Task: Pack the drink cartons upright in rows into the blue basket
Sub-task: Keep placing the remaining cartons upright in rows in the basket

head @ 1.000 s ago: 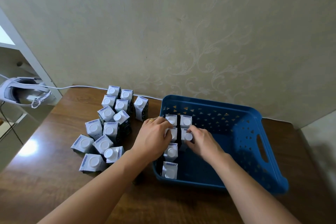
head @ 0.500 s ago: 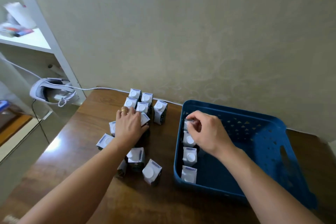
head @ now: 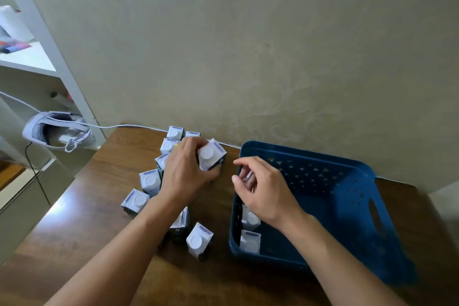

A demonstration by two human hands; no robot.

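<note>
The blue basket (head: 347, 196) sits on the wooden table at the right. A row of white drink cartons (head: 250, 220) stands upright along its left wall, the nearest carton (head: 249, 241) at the front corner. My right hand (head: 265, 191) hovers over the far part of that row with its fingers loosely curled, hiding the cartons beneath. My left hand (head: 186, 174) grips a white-capped carton (head: 211, 156), tilted and lifted just left of the basket's far corner. Several loose cartons (head: 149, 181) stand on the table to the left, one (head: 198, 240) near the front.
A white headset (head: 54, 129) lies on a low ledge at the left, and its cable (head: 139, 126) runs along the wall behind the cartons. A white shelf unit (head: 29, 57) stands at far left. The wall runs directly behind the table.
My left hand left the basket, reached into the loose cartons and picked one up, carrying it towards the basket. My right hand stayed over the row in the basket.
</note>
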